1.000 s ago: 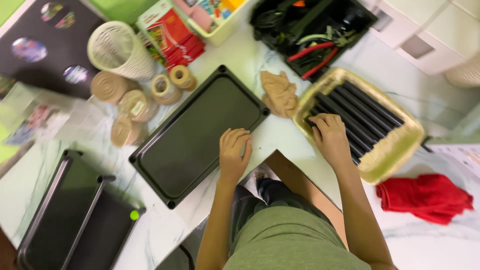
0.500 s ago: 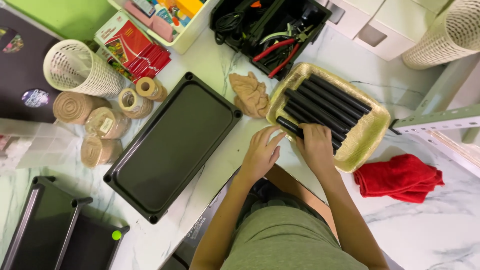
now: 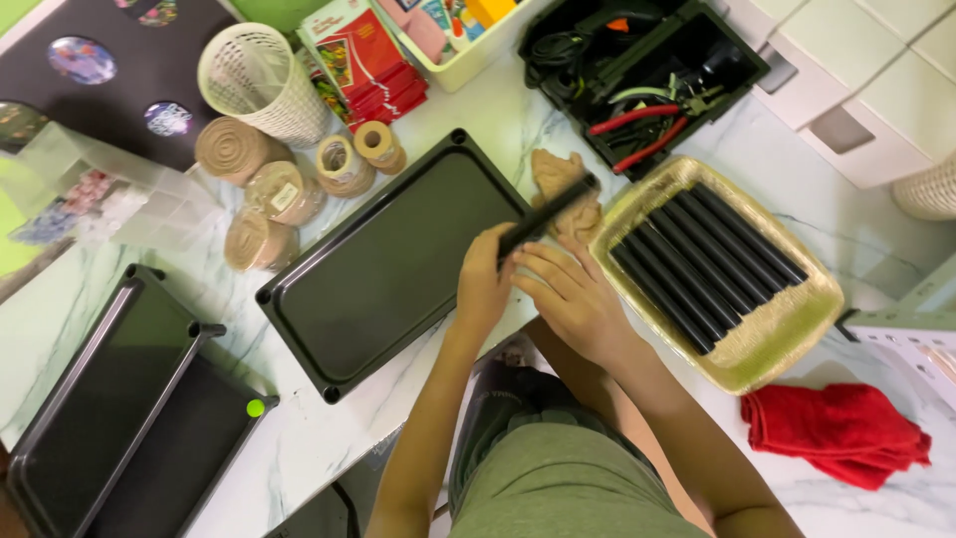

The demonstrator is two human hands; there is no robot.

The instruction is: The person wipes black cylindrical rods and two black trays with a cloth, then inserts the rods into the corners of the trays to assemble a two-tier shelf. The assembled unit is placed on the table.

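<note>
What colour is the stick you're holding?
Black. The stick is plain black, held by both the left hand and the right hand; the head view shows it.

From my feed the scene is bright and evenly lit from above, with only soft, short shadows. I see a mild sheen on the black tray (image 3: 398, 264) and the marble table (image 3: 299, 448). Both hands and the rod (image 3: 548, 214) are slightly motion-blurred. Straight lines bow a little toward the edges.
</note>
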